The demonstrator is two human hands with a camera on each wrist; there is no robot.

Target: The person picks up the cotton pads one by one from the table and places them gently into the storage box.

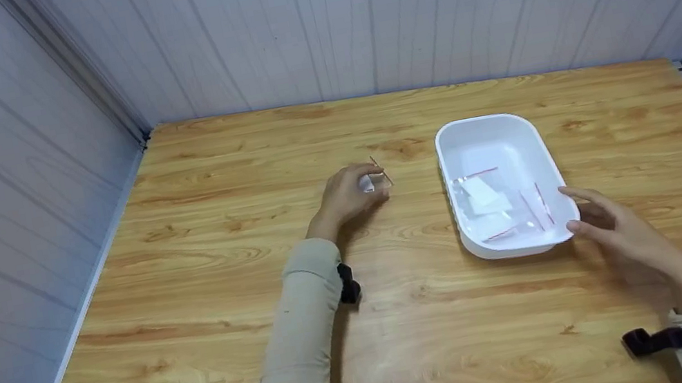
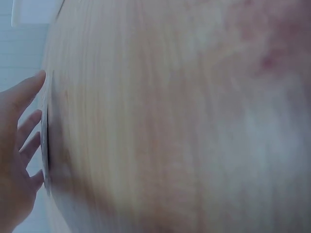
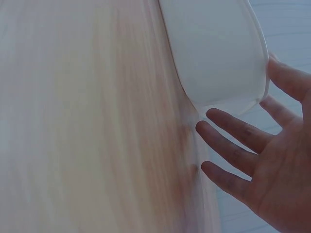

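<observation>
My left hand (image 1: 349,196) reaches over a small clear zip bag (image 1: 382,174) with a red strip along its edge, low at the wood-grain tabletop. In the left wrist view, thumb and fingers of the left hand (image 2: 14,141) are spread apart at a thin flat thing seen edge-on. My right hand (image 1: 622,233) touches the rim of a white plastic tray (image 1: 490,123) at its near right corner with thumb and index finger. The right wrist view has the right hand's (image 3: 272,160) other fingers straight and spread below the tray.
Several clear zip bags (image 1: 485,194) with red strips lie inside the tray, some with white contents. The tray stands on the table (image 1: 236,350), right of the middle. Pale panel walls (image 1: 352,14) close off the back and the sides.
</observation>
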